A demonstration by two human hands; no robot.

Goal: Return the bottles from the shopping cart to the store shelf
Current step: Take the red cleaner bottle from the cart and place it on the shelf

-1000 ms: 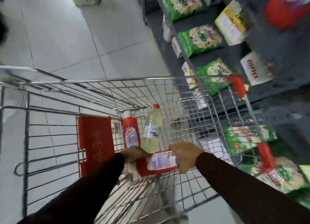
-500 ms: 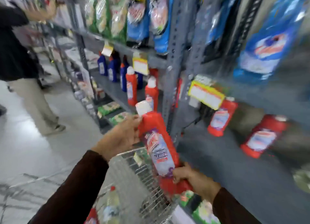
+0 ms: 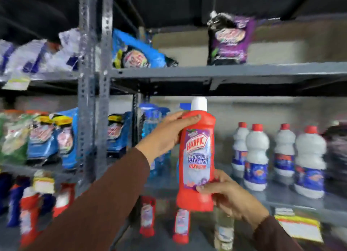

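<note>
I hold a red Harpic bathroom cleaner bottle (image 3: 197, 156) with a white cap upright in front of the grey metal store shelf (image 3: 225, 72). My left hand (image 3: 169, 134) grips its shoulder near the neck. My right hand (image 3: 231, 200) holds its lower part from the right. The bottle hangs in the air level with the middle shelf, between blue refill packs and white bottles. Below it, on the lower shelf, stand similar red bottles (image 3: 147, 218) and a clear yellowish bottle (image 3: 223, 230). The shopping cart is out of view.
White bottles with red caps (image 3: 259, 156) line the middle shelf at the right. Blue pouches (image 3: 63, 138) fill the left bay. A dark purple pouch (image 3: 229, 40) stands on the top shelf. A perforated upright post (image 3: 93, 100) divides the bays. A yellow price tag (image 3: 298, 228) hangs lower right.
The view has swung from the cart up to the shelf. The red bottle has been lifted out of the cart, turned from tilted to upright and raised to the middle shelf.
</note>
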